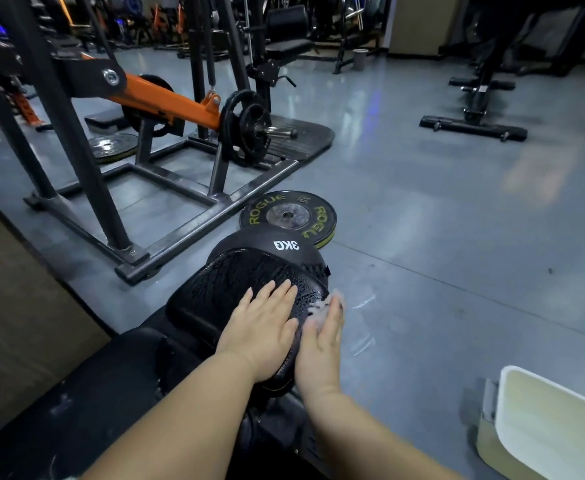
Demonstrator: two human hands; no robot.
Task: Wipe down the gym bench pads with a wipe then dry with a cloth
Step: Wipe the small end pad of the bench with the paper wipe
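We have our left hand (260, 329) laid flat on top of the black seat pad (215, 285), palm down, fingers straight and slightly spread, gripping nothing. Our right hand (320, 344) sits against the pad's right edge with its fingers stretched forward, pressing a white wipe (319, 309) to the side of the pad. The wipe is blurred and bunched near the fingertips, and we cannot see the thumb. The pad's textured surface glistens wet in front of our left hand. Towards us, the seat pad meets the longer black bench pad (86, 386), which runs down to the lower left and carries a few pale specks. Just beyond the seat pad's far end we see a round black weight marked 3KG (267, 242), its lettering upside down to us. Behind that, a Rogue bumper plate (313, 211) lies flat on the grey floor (440, 237). Further left stands a dark steel machine frame (187, 188) with an orange lever arm (166, 100) carrying black weight plates (246, 128) on its sleeve. At the lower right, well apart from the bench, a pale, cream-coloured container (554, 420) sits on the floor, and we cannot make out what it holds.
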